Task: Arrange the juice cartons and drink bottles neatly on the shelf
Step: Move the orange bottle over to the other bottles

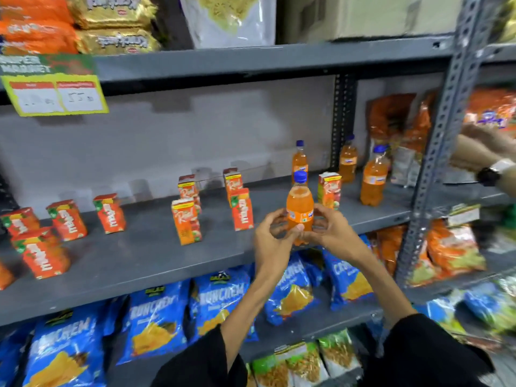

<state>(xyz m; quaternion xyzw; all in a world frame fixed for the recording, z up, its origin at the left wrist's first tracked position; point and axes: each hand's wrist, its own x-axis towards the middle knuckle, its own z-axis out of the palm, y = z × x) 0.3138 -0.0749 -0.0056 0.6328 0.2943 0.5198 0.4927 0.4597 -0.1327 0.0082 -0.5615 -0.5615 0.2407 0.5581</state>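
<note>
**Orange bottle gripped at the shelf's front edge**

While both hands close around it, the orange bottle (299,208) stands upright at the grey shelf (145,255) front edge, left hand (272,237) and right hand (332,233) fingers pressing its lower half; juice cartons (185,220) stand left of the bottle.

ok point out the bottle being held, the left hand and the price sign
held bottle (299,203), head view, on the orange body above the label
left hand (272,241), head view, back of the hand
price sign (55,94), head view, middle of the yellow card
</note>
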